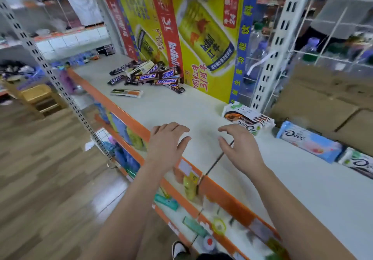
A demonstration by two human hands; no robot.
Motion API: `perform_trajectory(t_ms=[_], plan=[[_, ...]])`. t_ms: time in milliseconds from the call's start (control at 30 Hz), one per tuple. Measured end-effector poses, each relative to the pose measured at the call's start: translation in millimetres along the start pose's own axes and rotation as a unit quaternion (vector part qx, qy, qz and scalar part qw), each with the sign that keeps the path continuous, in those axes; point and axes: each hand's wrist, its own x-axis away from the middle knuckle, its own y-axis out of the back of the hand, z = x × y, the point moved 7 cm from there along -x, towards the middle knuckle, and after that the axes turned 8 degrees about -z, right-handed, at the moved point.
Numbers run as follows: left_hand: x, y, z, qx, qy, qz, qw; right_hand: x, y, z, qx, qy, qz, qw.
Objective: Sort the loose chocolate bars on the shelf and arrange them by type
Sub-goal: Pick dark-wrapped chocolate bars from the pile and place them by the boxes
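Shop shelf (181,106), white board, orange front lip. Our left hand (167,140) and right hand (240,142) hover over it, fingers spread, holding nothing. Snickers heap (153,75) lies well off, against Red Bull carton (201,43). Risk, we judge: raking heap sends bars over lip. Dove stack (248,118) just beside right hand; white-orange bar (126,93) lies between us and heap.

Head camera looks down, tilted, close over the shelf (173,106)

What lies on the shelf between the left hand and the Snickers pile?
Head view: from the left hand to the Snickers pile, mostly bare shelf; one white-and-orange bar lies alone just short of the pile.
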Motion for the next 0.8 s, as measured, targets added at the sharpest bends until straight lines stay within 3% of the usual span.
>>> perform_trajectory(t_ms=[500,800], plan=[[-93.6,-7.1,212.0,-0.007,0.101,0.004,0.995,-166.2,-170.7,78.0,-0.015,0.036,0.084,0.996],[-178.0,-23.0,325.1,0.034,0.052,0.039,0.997,-275.7,-260.8,105.6,0.063,0.017,0.057,0.996]])
